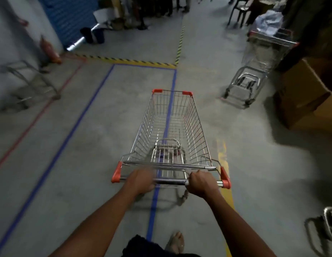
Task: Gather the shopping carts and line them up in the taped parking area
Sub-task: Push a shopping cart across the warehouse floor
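Both hands grasp the chrome handle bar of the empty wire shopping cart with orange corner caps (172, 127): left hand (141, 180) and right hand (201, 183) each wrapped round it. That cart straddles the right-hand line of the blue-taped floor rectangle (113, 71), mostly outside it. Unless steered left it may park across the tape. Drifting right risks clipping the second steel cart (254, 71) standing right of the rectangle.
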A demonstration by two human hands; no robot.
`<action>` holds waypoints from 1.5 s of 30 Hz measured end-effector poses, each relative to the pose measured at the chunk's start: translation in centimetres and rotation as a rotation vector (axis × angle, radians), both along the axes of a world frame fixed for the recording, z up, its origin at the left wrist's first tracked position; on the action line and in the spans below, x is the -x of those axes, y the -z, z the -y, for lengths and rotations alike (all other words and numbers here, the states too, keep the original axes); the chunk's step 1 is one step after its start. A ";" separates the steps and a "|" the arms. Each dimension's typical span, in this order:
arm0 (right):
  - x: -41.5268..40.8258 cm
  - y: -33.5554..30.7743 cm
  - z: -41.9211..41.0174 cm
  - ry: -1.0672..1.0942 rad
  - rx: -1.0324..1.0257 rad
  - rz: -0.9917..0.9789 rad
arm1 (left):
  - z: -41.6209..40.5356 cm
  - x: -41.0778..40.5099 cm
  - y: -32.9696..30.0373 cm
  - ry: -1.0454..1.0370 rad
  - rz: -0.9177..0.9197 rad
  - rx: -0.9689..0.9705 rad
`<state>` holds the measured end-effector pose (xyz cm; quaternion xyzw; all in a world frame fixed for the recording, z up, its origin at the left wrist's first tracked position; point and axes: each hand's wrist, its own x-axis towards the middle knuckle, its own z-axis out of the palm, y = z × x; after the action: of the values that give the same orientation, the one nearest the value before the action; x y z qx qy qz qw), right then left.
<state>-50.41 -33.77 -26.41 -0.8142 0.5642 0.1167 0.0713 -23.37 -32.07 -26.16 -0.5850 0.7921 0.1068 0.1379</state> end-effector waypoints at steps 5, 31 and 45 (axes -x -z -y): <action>3.3 0.0 -1.1 -0.172 0.027 -0.011 | -6.0 4.5 -0.7 -0.201 0.010 -0.018; 13.1 -1.8 -11.1 -1.104 -0.039 0.006 | -34.8 31.1 0.2 -1.158 -0.050 0.060; 16.1 -1.1 -12.3 -1.380 0.014 0.035 | -38.7 42.6 -1.7 -1.569 -0.196 -0.017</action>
<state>-66.54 -21.47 -25.27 -0.9893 -0.0834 0.1184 -0.0156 -66.00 6.66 -24.48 -0.9597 0.1556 0.2301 -0.0437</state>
